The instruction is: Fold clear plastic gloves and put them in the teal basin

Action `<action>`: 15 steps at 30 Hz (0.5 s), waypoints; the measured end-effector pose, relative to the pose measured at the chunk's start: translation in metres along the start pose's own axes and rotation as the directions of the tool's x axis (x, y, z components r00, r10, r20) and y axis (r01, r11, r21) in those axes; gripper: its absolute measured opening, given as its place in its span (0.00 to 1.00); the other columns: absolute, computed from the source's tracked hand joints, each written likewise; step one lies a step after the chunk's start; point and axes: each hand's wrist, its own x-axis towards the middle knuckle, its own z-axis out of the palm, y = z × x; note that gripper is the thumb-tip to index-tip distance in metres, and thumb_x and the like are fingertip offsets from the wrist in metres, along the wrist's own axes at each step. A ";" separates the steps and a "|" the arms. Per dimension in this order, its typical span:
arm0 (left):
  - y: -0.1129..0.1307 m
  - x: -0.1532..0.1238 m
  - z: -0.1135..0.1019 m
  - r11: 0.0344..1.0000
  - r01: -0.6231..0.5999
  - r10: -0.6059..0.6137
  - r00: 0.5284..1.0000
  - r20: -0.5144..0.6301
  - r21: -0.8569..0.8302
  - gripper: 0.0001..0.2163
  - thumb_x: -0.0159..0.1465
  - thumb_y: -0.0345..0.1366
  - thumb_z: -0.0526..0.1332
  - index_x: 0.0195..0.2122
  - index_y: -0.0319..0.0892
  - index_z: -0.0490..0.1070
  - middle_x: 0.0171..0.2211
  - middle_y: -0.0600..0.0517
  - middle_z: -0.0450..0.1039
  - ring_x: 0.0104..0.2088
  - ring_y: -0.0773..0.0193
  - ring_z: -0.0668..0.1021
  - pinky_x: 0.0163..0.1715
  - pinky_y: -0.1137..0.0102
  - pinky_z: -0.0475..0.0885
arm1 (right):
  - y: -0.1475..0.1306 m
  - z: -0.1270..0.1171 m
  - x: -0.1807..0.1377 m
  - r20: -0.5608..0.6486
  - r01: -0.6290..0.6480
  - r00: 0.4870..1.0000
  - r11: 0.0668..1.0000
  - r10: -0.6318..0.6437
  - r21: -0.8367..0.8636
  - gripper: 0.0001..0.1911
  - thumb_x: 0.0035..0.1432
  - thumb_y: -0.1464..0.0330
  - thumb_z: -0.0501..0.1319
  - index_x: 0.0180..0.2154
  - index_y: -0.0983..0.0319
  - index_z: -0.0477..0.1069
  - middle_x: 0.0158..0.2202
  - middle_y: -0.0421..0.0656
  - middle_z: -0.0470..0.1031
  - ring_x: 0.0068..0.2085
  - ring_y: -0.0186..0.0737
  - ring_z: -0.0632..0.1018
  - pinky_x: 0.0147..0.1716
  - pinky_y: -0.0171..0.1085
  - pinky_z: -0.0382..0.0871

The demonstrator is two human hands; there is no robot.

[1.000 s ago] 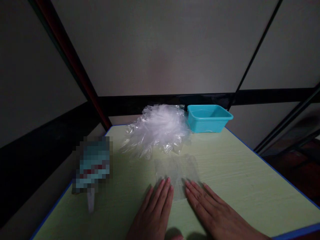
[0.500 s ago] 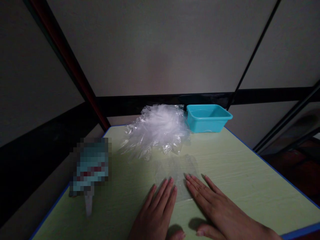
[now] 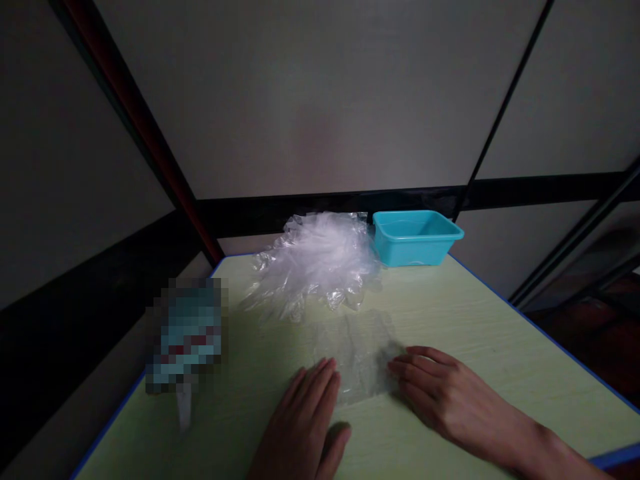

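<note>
A thin, clear plastic sheet [image 3: 357,357] lies flat on the table in front of me, lightly creased; I cannot tell whether it is a bag or a glove. My left hand [image 3: 305,413] rests palm down at its lower left edge, fingers stretched out and thumb apart. At the right edge, the bent fingertips of my right hand [image 3: 440,393] touch the plastic, with the knuckles raised. The right thumb is hidden beneath the hand. Beyond the sheet sits a loose heap of crumpled clear plastic [image 3: 325,260].
A turquoise plastic bin [image 3: 415,250] stands at the back right of the pale green, blue-edged table [image 3: 490,320]. On the left lies a pixelated packet [image 3: 187,340], with a whitish strip [image 3: 184,405] sticking out towards me. Grey panels [image 3: 320,100] rise behind the table.
My right hand has slid to the right and its fingers have bent. The left hand has shifted slightly left. More of the plastic sheet shows between them.
</note>
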 end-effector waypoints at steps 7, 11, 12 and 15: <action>-0.006 0.008 -0.006 0.962 0.097 -0.125 0.988 -0.095 -0.256 0.14 0.59 0.26 0.53 0.44 0.43 0.70 0.43 0.50 0.75 0.43 0.62 0.77 0.46 0.63 0.71 | -0.001 -0.029 0.011 0.071 -0.255 0.965 0.849 0.251 0.463 0.11 0.61 0.73 0.47 0.40 0.63 0.67 0.34 0.45 0.73 0.36 0.36 0.74 0.36 0.36 0.69; -0.013 0.009 -0.022 0.844 0.259 -0.319 0.946 -0.052 -0.470 0.11 0.61 0.31 0.53 0.37 0.45 0.74 0.37 0.53 0.77 0.38 0.64 0.78 0.43 0.69 0.72 | 0.001 -0.037 0.020 0.062 -0.312 0.931 0.693 0.361 0.650 0.09 0.62 0.70 0.50 0.35 0.62 0.68 0.31 0.42 0.73 0.32 0.33 0.74 0.32 0.33 0.67; -0.015 0.008 -0.028 0.800 0.320 -0.378 0.926 -0.012 -0.507 0.11 0.62 0.33 0.53 0.36 0.45 0.75 0.37 0.53 0.77 0.38 0.63 0.78 0.42 0.69 0.73 | 0.002 -0.039 0.023 0.050 -0.307 0.924 0.655 0.380 0.690 0.09 0.61 0.69 0.51 0.33 0.62 0.68 0.30 0.41 0.73 0.31 0.33 0.74 0.30 0.32 0.67; -0.021 0.006 -0.048 0.645 0.506 -0.544 0.830 0.121 -0.573 0.11 0.61 0.40 0.55 0.37 0.46 0.76 0.37 0.52 0.77 0.39 0.59 0.78 0.40 0.66 0.74 | 0.005 -0.047 0.032 0.028 -0.279 0.897 0.515 0.442 0.811 0.08 0.59 0.67 0.54 0.31 0.62 0.69 0.26 0.40 0.73 0.27 0.32 0.73 0.24 0.30 0.65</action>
